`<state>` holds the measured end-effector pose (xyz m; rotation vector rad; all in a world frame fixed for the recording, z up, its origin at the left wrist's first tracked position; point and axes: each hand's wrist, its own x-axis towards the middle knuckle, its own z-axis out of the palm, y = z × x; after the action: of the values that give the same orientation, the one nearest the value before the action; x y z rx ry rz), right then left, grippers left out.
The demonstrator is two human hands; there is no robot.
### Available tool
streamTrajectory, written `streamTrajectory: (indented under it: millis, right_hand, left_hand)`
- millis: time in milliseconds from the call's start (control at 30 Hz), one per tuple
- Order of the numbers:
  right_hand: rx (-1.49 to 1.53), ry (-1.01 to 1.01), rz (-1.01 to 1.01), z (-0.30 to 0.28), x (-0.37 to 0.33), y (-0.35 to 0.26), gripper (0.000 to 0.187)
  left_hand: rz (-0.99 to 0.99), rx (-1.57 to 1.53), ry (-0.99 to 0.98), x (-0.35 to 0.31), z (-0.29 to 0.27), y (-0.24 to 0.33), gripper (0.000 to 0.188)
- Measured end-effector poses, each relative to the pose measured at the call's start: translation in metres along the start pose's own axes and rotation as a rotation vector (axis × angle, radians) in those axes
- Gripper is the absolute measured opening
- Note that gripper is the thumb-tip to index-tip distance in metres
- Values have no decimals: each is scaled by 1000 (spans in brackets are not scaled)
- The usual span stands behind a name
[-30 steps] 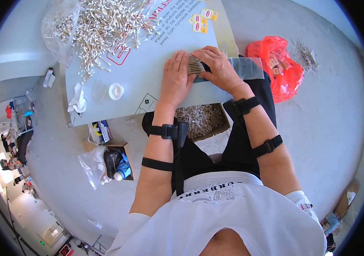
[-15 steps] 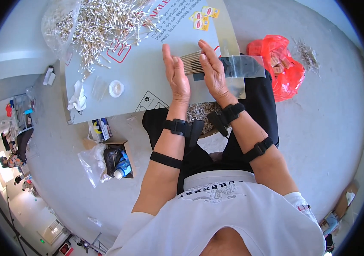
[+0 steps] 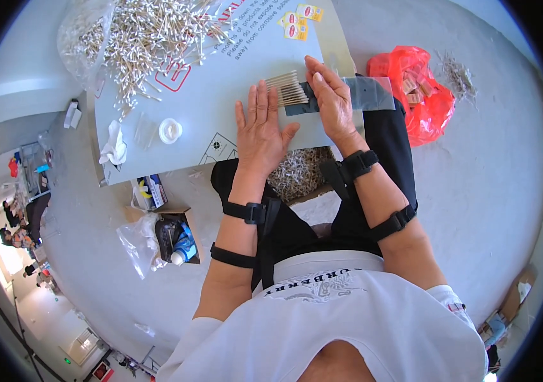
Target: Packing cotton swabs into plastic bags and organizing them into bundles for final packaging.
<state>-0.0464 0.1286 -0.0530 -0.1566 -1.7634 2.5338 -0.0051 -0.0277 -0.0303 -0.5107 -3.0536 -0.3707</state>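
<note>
A row of cotton swabs [image 3: 288, 88] lies side by side on the table, partly over a dark flat strip [image 3: 298, 106]. My left hand [image 3: 262, 130] rests palm down with fingers stretched, its fingertips at the left ends of the row. Right of the swabs, my right hand [image 3: 333, 108] stands on edge with its fingers extended and nothing visible in it. Beneath that hand a clear plastic bag [image 3: 373, 93] reaches out over the table's right edge. A big heap of loose cotton swabs [image 3: 150, 44] spills from a clear bag at the far left.
Yellow packet cards [image 3: 295, 28] lie at the far edge. A small round white tub [image 3: 170, 130] and crumpled tissue [image 3: 114, 145] sit at left. Below the table's near edge is a box of swabs [image 3: 300, 173]. A red plastic bag [image 3: 429, 118] is on the floor at right.
My left hand has turned from upright on edge to palm down and moved slightly nearer. My right hand has shifted right, away from the swabs, which now show more fully.
</note>
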Motion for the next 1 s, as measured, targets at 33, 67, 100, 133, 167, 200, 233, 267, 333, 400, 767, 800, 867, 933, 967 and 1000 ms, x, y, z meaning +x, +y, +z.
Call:
streamTrajectory:
  millis: [33, 67, 100, 133, 167, 200, 233, 267, 333, 400, 767, 800, 867, 933, 967, 1000]
  right_hand:
    - [24, 8, 1, 2, 0, 0, 34]
    - [48, 16, 2, 4, 0, 0, 34]
    - [48, 16, 2, 4, -1, 1, 34]
    - [17, 14, -2, 4, -1, 1, 35]
    - [-14, 11, -7, 4, -2, 1, 35]
    - [-14, 13, -9, 4, -1, 2, 35]
    - [-21, 16, -14, 4, 0, 2, 35]
    - [-28, 19, -19, 3, 1, 3, 35]
    - [-29, 10, -48, 6, 5, 5, 36]
    - [-32, 3, -74, 9, 11, 7, 36]
    - [-144, -4, -107, 5, 11, 9, 34]
    - [-143, -8, -107, 2, 10, 2, 34]
    - [-543, -164, -290, -3, 8, -17, 40]
    - [-852, -262, -415, -12, 5, -29, 45]
    - [-1160, -363, -538, -15, 4, -32, 50]
    - [-1165, -359, -537, -19, 3, -31, 50]
  left_hand:
    - [-1, 0, -1, -1, 1, 1, 77]
    - [-15, 6, 3, -2, 2, 3, 79]
    - [-26, 12, 7, -2, 3, 5, 81]
    - [-26, 12, 7, -3, 4, 7, 81]
    - [-26, 5, 12, -3, 5, 8, 81]
    - [-24, -1, 17, -2, 5, 9, 80]
    - [-21, -2, 18, 0, 5, 9, 80]
    - [-27, -31, 41, 2, 5, 10, 76]
    - [-36, -56, 67, 6, 8, 5, 73]
    - [-36, -608, 358, 23, 13, -4, 62]
    - [-197, -1229, 420, 49, 17, 14, 57]
    - [-198, -1227, 424, 46, 16, 9, 57]
    - [-48, -761, 358, 39, 17, -5, 58]
    - [-2, -453, 254, 31, 15, -6, 60]
    - [40, -143, 148, 26, 15, -6, 63]
    - [44, -148, 149, 23, 14, -2, 63]
